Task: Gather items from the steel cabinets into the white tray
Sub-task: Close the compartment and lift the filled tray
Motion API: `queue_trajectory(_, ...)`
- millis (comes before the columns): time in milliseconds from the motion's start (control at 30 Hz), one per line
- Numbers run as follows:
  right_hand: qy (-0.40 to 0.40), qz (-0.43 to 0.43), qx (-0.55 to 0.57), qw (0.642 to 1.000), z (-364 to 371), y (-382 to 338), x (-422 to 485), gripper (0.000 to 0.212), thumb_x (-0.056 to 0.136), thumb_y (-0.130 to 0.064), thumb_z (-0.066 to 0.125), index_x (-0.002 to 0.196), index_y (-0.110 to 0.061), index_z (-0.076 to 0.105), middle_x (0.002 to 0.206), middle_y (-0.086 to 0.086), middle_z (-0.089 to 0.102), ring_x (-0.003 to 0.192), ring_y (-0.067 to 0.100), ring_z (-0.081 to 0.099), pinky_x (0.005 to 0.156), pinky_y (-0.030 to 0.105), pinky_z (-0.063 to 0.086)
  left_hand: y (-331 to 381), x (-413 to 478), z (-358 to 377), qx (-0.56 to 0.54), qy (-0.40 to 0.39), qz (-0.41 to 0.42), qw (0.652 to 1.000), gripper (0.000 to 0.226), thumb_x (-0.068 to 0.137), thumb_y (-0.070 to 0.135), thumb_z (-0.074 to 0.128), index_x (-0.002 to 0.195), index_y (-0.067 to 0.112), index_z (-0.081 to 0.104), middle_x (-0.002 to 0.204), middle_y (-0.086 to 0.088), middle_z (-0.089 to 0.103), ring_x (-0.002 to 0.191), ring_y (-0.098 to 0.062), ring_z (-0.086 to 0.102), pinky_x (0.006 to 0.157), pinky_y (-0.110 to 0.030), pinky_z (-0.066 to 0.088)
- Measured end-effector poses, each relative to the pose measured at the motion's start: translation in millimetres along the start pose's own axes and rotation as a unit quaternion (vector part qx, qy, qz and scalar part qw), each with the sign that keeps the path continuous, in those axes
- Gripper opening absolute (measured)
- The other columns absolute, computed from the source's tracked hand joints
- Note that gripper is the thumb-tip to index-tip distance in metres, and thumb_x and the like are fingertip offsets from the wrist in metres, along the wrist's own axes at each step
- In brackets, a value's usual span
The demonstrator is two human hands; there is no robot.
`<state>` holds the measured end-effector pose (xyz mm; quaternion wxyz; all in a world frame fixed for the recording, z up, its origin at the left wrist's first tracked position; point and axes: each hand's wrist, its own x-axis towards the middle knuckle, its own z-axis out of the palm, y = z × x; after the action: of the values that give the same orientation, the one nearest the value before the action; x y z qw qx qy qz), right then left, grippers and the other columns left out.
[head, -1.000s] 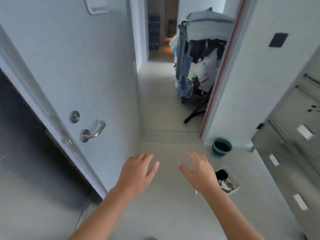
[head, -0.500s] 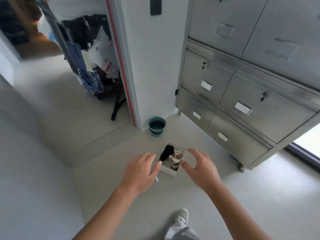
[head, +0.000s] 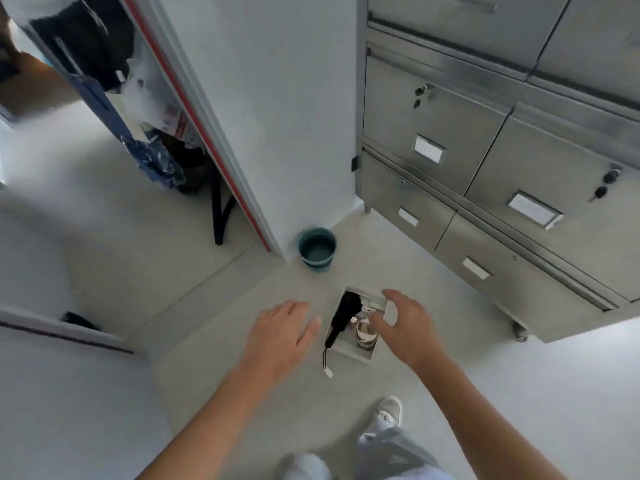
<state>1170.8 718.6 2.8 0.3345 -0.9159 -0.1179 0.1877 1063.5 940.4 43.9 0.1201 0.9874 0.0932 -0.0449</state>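
The white tray (head: 349,351) sits on the pale floor in front of me. Inside it lie a black folded umbrella (head: 343,315) with a strap trailing over the near edge, a roll of tape (head: 364,332) and some small white items. My left hand (head: 282,332) hovers just left of the tray, fingers straight and spread, holding nothing. My right hand (head: 403,322) hangs over the tray's right side, fingers loosely bent, empty. The steel cabinets (head: 502,161) stand to the right, all drawers closed, keys in two locks.
A teal bucket (head: 317,249) stands at the wall corner beyond the tray. A white wall with a red-edged strip (head: 207,133) runs to its left, with a loaded cart (head: 149,133) behind it. A door edge (head: 62,329) is at left. My shoe (head: 389,410) is below the tray.
My view has swung right from the corridor to the cabinets and tilted down. The tray now lies between my hands, and both hands are closer to it.
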Motion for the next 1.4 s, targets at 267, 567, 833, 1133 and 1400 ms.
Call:
queue_trajectory(267, -0.004, 0.087, 0.046, 0.995, 8.0, 7.3, 99.0, 0.059, 0.093, -0.05, 0.061, 0.145, -0.025, 0.05, 0.144, -0.004, 0.057, 0.132, 0.018, 0.05, 0.107, 0.034, 0.04, -29.0, 112.6, 24.7, 0.009, -0.072, 0.035, 0.997, 0.056, 0.098, 0.055, 0.022, 0.128, 0.021, 0.056, 0.122, 0.003, 0.064, 0.107, -0.022, 0.06, 0.091, -0.037, 0.044)
queue_trajectory(567, 0.011, 0.25, 0.089, 0.964, 104.7, 50.3, 158.5, 0.048, 0.092, -0.046, 0.065, 0.135, -0.026, 0.057, 0.124, -0.006, 0.067, 0.116, 0.016, 0.059, 0.082, 0.018, 0.035, -90.4, 240.4, 127.3, 0.032, -0.223, 0.132, 0.965, 0.046, 0.103, 0.049, 0.027, 0.132, 0.023, 0.052, 0.124, 0.002, 0.061, 0.109, -0.021, 0.058, 0.094, -0.036, 0.042)
queue_trajectory(833, 0.019, 0.346, 0.125, 0.93, 217.6, 128.3, 227.6, 0.058, 0.092, -0.045, 0.064, 0.143, -0.026, 0.044, 0.136, -0.007, 0.056, 0.119, 0.016, 0.057, 0.085, 0.028, 0.038, -139.6, 318.4, 266.3, 0.055, -0.276, 0.202, 0.938, 0.043, 0.102, 0.047, 0.027, 0.125, 0.023, 0.055, 0.113, 0.004, 0.064, 0.098, -0.019, 0.06, 0.087, -0.035, 0.043)
queue_trajectory(1133, 0.008, 0.363, 0.113, 0.925, 347.3, 298.5, 304.8, 0.069, 0.094, -0.047, 0.06, 0.152, -0.02, 0.035, 0.153, 0.001, 0.046, 0.134, 0.021, 0.049, 0.103, 0.038, 0.042, -192.4, 365.3, 494.5, 0.094, -0.31, 0.212, 0.922, 0.052, 0.101, 0.049, 0.022, 0.123, 0.017, 0.055, 0.115, -0.001, 0.064, 0.098, -0.022, 0.06, 0.087, -0.039, 0.046)
queue_trajectory(1400, 0.024, 0.425, 0.206, 0.881, 409.3, 381.5, 325.0, 0.064, 0.095, -0.043, 0.064, 0.148, -0.016, 0.041, 0.149, 0.001, 0.051, 0.131, 0.02, 0.053, 0.101, 0.036, 0.043, -215.4, 353.6, 605.1, 0.07, -0.31, 0.13, 0.939, 0.061, 0.097, 0.055, 0.019, 0.131, 0.013, 0.048, 0.117, -0.006, 0.062, 0.095, -0.023, 0.061, 0.081, -0.039, 0.05)
